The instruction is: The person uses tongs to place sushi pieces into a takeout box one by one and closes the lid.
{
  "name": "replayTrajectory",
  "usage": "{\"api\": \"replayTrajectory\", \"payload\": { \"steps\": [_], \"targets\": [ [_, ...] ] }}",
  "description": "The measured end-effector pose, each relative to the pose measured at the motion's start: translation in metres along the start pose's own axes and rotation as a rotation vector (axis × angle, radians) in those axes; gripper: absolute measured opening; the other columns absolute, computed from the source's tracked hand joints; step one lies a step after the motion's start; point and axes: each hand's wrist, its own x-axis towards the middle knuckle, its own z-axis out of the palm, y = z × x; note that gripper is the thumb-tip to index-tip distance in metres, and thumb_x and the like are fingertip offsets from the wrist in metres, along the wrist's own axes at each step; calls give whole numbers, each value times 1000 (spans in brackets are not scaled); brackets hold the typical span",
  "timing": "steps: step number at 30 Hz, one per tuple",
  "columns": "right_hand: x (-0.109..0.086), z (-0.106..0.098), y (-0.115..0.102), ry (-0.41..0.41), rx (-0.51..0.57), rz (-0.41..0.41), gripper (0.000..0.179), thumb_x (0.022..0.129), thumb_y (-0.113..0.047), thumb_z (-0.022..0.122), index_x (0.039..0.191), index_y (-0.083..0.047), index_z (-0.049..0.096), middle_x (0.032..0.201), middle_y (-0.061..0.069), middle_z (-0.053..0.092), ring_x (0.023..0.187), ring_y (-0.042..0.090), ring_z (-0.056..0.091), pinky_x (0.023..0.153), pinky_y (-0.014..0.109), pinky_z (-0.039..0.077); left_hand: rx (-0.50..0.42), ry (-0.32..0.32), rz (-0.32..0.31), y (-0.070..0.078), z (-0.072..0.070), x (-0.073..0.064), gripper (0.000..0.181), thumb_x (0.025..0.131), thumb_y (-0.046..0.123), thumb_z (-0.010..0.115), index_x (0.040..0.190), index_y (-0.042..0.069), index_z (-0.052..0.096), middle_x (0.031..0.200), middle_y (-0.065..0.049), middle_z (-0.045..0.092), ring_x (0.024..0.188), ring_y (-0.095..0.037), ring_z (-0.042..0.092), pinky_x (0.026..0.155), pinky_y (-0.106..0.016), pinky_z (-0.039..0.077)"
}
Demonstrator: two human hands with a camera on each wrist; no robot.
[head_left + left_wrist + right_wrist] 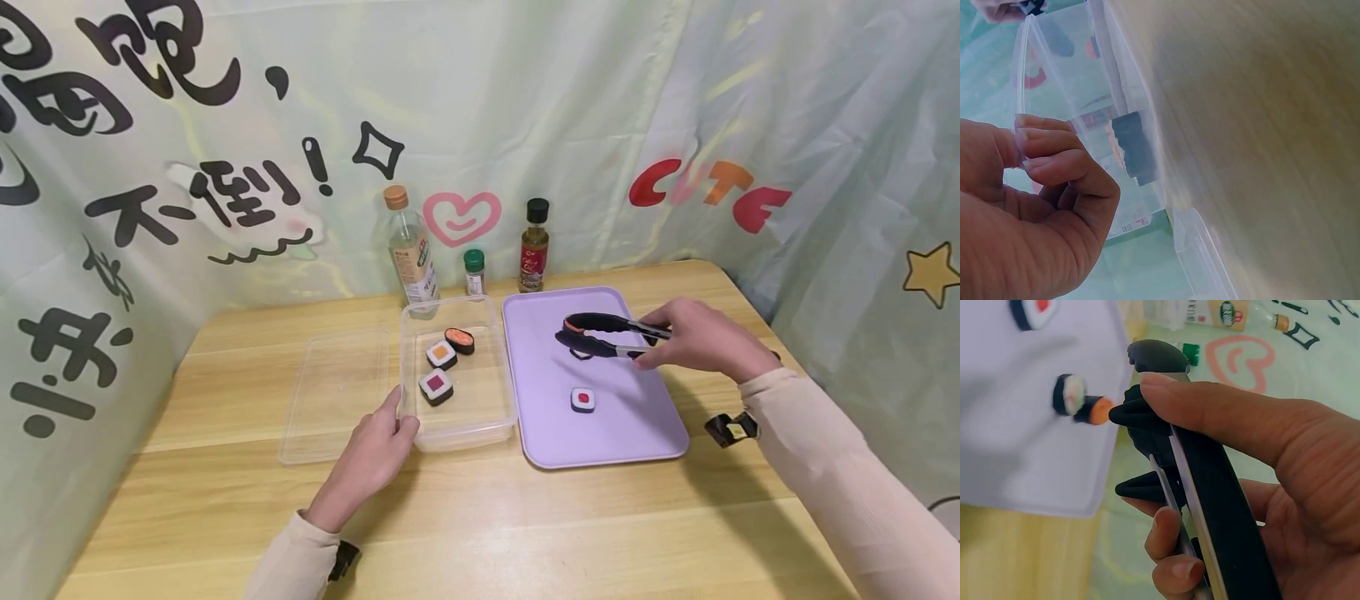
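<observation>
My right hand [701, 340] grips black-and-silver kitchen tongs [607, 333] above a lilac tray [532, 433]. A sushi roll with a red centre [582, 400] lies on that tray. In the right wrist view, a white-and-black roll [1072, 394] and an orange-topped sushi piece [1099, 411] show near the tong tips; whether the tongs hold either, I cannot tell. With thumb and fingers, my left hand [375, 446] pinches the near-left rim of a clear plastic box [480, 425]. Inside it are a dark-red-centred roll [436, 387], a yellow-centred roll [442, 355] and an orange-topped piece [460, 340].
Left of the box lies a clear lid [330, 400] on the wooden table [480, 525]. Along the back stand a tall orange-capped bottle [412, 258], a small green-capped jar [475, 271] and a dark-capped bottle [533, 254], before a printed curtain [585, 108].
</observation>
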Motion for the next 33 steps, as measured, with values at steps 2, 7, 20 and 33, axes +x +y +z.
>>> {"api": "replayTrajectory", "payload": {
  "steps": [2, 7, 20, 33],
  "targets": [
    [-3, 3, 6, 0, 3, 2, 52, 73, -31, 90, 111, 2, 75, 82, 1, 61, 77, 21, 50, 65, 35, 36, 2, -2, -4, 0, 0, 0, 63, 100, 15, 43, 159, -1, 26, 56, 4, 40, 46, -10, 32, 41, -26, 29],
    [-6, 10, 16, 4, 11, 22, 42, 72, -29, 90, 101, -3, 76, 75, 0, 56, 71, 19, 47, 63, 33, 34, -1, -3, -8, 0, 0, 0, 63, 100, 14, 42, 159, 0, 26, 56, 4, 39, 46, -10, 32, 41, -26, 29],
    [-5, 24, 33, 12, 31, 32, 62, 69, -30, 93, 113, 8, 73, 86, 7, 62, 77, 23, 50, 65, 35, 37, -7, -1, 3, 0, 0, 0, 63, 99, 14, 43, 159, 1, 28, 56, 4, 40, 45, -10, 33, 41, -26, 29],
    [-6, 29, 38, 27, 9, 52, 73, 66, -35, 93, 117, 11, 70, 94, 12, 67, 80, 25, 53, 68, 35, 40, -2, -4, -12, 0, 0, 1, 63, 100, 16, 43, 159, 0, 26, 57, 3, 42, 46, -11, 35, 41, -27, 31]
  ]
}}
